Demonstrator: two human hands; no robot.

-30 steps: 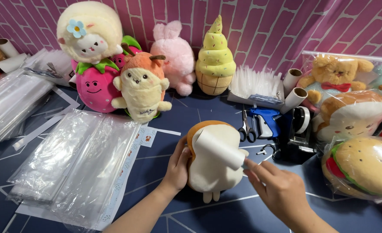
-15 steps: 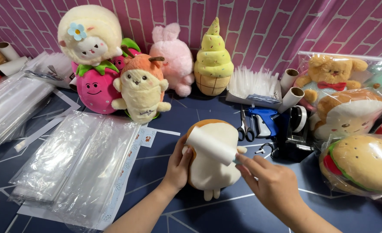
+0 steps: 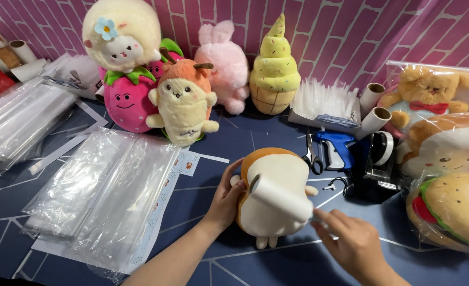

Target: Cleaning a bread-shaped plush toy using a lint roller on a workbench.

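Observation:
A toast-shaped plush, cream with a brown crust edge and small feet, lies face down on the dark blue table in front of me. My left hand grips its left side. A white lint roller rests across the plush's back. My right hand holds the roller's handle at the plush's lower right.
Stacks of clear plastic bags lie to the left. Several plush toys line the back wall, among them a pink strawberry and a yellow ice-cream cone. Scissors, a blue tagging gun and a tape dispenser sit right, beside bagged plushes.
The roller has slid down the plush's back toward me, and my right hand has drawn back with it. My left hand keeps its grip on the plush.

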